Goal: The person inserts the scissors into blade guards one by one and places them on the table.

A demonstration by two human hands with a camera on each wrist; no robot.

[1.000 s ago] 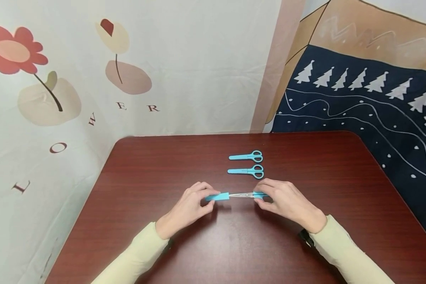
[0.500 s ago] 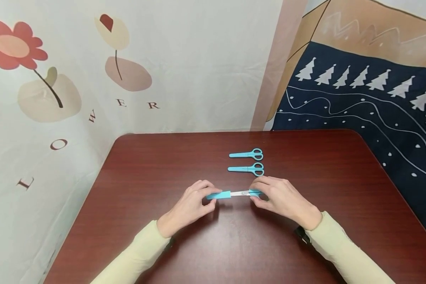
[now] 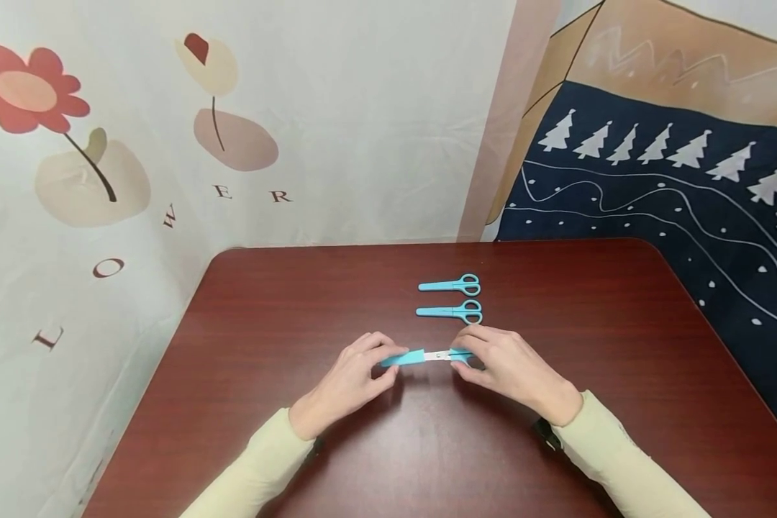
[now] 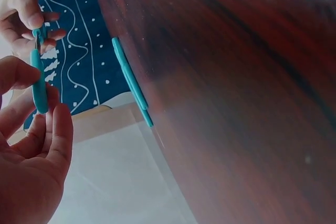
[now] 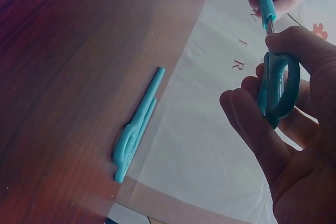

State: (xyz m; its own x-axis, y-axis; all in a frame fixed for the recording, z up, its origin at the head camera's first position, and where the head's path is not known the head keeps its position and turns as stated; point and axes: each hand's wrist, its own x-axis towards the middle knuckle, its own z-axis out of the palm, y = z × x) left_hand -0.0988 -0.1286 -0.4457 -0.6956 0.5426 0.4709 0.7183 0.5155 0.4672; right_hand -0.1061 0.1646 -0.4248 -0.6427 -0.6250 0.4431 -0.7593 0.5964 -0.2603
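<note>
Between thumb and fingers, my left hand point(image 3: 352, 378) pinches a blue scissors sheath point(image 3: 411, 357). My right hand point(image 3: 514, 367) grips the blue handles of a pair of scissors point(image 3: 437, 355), whose loops show in the right wrist view beside the thumb. The blades run partly inside the sheath; a short bright stretch of metal shows between sheath and handles. Both are held above the table. Farther back lie two more sheathed blue scissors, a nearer pair point(image 3: 449, 312) and a farther pair point(image 3: 449, 285), side by side with their handles to the right.
The dark red-brown wooden table point(image 3: 285, 302) has rounded far corners. Behind it hangs a pale cloth point(image 3: 362, 144) printed with flowers and letters. At the right is a navy cloth point(image 3: 621, 194) with white trees.
The right hand has moved left with the scissors, and the blades have slid deeper into the sheath. Less metal shows than before. The left hand has shifted slightly right.
</note>
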